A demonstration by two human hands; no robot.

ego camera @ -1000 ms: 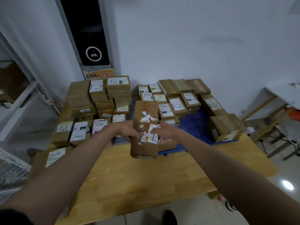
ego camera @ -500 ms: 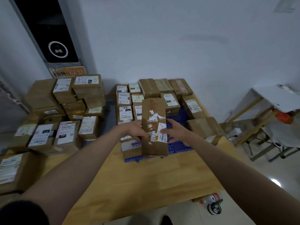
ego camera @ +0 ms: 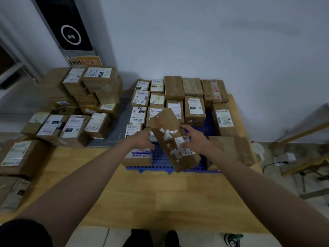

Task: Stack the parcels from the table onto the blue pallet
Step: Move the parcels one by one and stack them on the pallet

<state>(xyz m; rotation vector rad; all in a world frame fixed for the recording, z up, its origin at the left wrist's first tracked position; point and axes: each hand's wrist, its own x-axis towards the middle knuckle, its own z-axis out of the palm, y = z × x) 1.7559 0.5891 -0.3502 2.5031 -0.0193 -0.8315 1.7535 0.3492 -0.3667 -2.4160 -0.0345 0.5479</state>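
Both hands are out over the near edge of the pallet, the left hand (ego camera: 142, 139) with fingers curled against the left side of a long brown parcel (ego camera: 173, 138), the right hand (ego camera: 195, 139) pinching its right edge near the white label. A second ago that parcel stood nearly upright between them over the bare wood; now it has swung across and tipped, its far end leaning away to the left, its near end low over the blue grid. To my eye it is on its way down into the open gap at the front of the pallet, so this one is close to placed.

Under the forearms runs the wooden desk (ego camera: 160, 196). Beyond the hands the blue pallet (ego camera: 160, 162) carries rows of boxes packed tight toward the wall, with bare grid just below the held parcel. Just left of the left hand sits a box with a purple-printed label (ego camera: 138, 157); right of the right hand lies a plain brown box (ego camera: 231, 150). Well off to the left, a heap of parcels (ego camera: 74, 111) waits to be moved.
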